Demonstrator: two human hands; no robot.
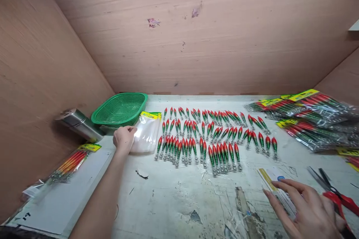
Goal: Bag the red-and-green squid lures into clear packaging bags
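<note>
My left hand (124,140) pinches the left edge of a clear plastic bag (146,134) with a yellow header, which lies on what looks like a stack of similar bags. Close to its right, squid jigs (179,151) with red tops, green bodies and metal hook crowns lie in rough rows. My right hand (305,205) is at the lower right with its fingers apart, over a small printed card (266,179) with a gold strip. Part of that card is hidden under the fingers, and I cannot tell whether they touch it.
Behind my left hand sit a green plastic basket (97,114) and a steel flask (80,123). A bagged set of orange lures (73,160) lies on a white board (70,198). Filled lure packs (314,119) are piled at right; red-handled scissors (333,194) lie beside my right hand.
</note>
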